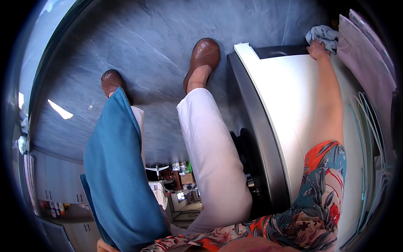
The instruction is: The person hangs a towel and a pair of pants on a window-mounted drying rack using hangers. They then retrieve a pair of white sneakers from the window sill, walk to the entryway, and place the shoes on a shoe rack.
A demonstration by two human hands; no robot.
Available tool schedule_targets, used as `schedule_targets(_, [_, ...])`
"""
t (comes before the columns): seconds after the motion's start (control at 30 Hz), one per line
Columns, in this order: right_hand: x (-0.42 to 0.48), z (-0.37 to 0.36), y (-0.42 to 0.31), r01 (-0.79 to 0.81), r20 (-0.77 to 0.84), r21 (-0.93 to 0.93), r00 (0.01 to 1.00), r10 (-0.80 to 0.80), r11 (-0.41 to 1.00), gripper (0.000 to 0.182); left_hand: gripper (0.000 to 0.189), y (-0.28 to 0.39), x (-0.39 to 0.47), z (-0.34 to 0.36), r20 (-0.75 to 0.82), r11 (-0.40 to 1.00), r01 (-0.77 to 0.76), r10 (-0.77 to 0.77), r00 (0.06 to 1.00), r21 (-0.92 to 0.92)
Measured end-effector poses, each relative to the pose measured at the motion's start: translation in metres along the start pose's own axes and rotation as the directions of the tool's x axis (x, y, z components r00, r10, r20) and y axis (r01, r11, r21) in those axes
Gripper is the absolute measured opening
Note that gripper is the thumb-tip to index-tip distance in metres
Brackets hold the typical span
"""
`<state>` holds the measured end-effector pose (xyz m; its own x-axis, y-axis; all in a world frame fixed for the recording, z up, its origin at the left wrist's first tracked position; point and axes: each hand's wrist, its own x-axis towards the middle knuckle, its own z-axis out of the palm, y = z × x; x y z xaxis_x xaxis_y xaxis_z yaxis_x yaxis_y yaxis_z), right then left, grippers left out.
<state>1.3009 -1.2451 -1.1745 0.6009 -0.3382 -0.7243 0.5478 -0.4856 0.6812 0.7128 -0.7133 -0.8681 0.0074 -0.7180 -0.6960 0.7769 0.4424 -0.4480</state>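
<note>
My right hand (318, 49) reaches out at the upper right, its fingers on a crumpled light cloth (324, 34) with a grey pattern. The cloth lies by the far corner of a white-topped appliance (283, 91) with a dark curved front. My right forearm stretches over the white top. My left hand is out of view; only a bit of skin shows at the lower left edge. A teal cloth (116, 163) hangs in front of my left leg, and what holds it is hidden.
Both feet, in brown shoes (206, 52), stand on the grey marbled floor (151, 47). Pink fabric (362, 47) and several wire hangers (366, 126) are at the right. Grey cabinets (56, 179) and bottles (56, 208) stand at the lower left. Boxes and household items show between my legs.
</note>
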Motion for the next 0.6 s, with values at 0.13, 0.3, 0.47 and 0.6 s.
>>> schedule_targets(0.13, [-0.012, 0.004, 0.006, 0.113, -0.319, 0.115, 0.945, -0.071, 0.987, 0.039, 0.063, -0.002, 0.0, 0.003, 0.002, 0.999, -0.03, 0.03, 1.0, 0.01])
schedule_targets(0.3, [0.015, 0.022, -0.021, 0.472, -0.629, 0.489, 0.773, -0.078, 0.733, 0.016, 0.063, -0.005, 0.009, 0.005, 0.011, 0.996, -0.087, 0.087, 0.996, 0.016])
schedule_targets(0.47, [-0.071, 0.005, -0.141, 0.723, -0.755, 0.53, 0.64, -0.141, 0.443, 0.013, 0.069, -0.033, 0.036, 0.018, -0.024, 0.989, -0.119, 0.117, 0.993, -0.092])
schedule_targets(0.6, [-0.129, -0.021, -0.192, 0.594, -0.574, 0.804, 0.762, -0.301, -0.027, 0.027, 0.07, -0.036, 0.048, 0.028, -0.233, 0.988, -0.129, 0.106, 0.967, -0.084])
